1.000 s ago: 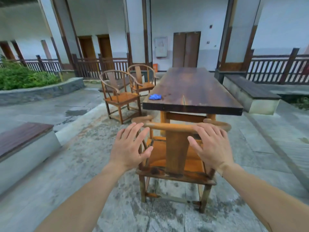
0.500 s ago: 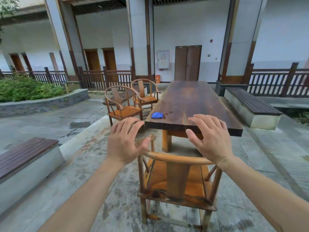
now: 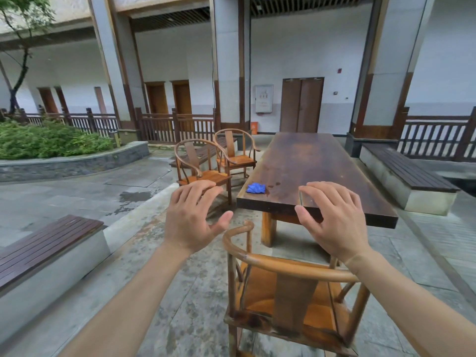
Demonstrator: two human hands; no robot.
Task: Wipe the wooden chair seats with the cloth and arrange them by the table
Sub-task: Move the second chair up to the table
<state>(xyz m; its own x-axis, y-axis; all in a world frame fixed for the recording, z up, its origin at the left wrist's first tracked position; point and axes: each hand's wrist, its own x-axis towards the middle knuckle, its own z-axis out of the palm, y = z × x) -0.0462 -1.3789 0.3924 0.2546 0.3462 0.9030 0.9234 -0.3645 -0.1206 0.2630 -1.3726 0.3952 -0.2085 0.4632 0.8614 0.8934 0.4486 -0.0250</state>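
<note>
Courtyard, stone paving: your left hand (image 3: 192, 217) and right hand (image 3: 332, 220) hover palms down w/ fingers spread wide, holding nothing, above the near chair (image 3: 288, 292). That chair is a round-backed armchair in warm orange-brown wood: curved horseshoe top rail, flat back splat, glossy square seat, dark scuffed wear along the rear seat frame. It faces the short end of the long table (image 3: 322, 176), a thick dark-stained slab w/ a mottled, damp-looking top on chunky lighter legs. The cloth (image 3: 255, 188), crumpled and bright blue, lies on the table's near left corner, apart from both hands. Two more chairs of the same pattern stand along the table's left side: the middle chair (image 3: 203, 171) just beyond your left fingertips in view, the far chair (image 3: 235, 153) behind it, close to the table edge. Slatted dark-wood benches on pale bases flank the scene, one bench (image 3: 46, 243) at left, another bench (image 3: 409, 171) at right. Paving looks grey, blotchy, wet in patches.
</note>
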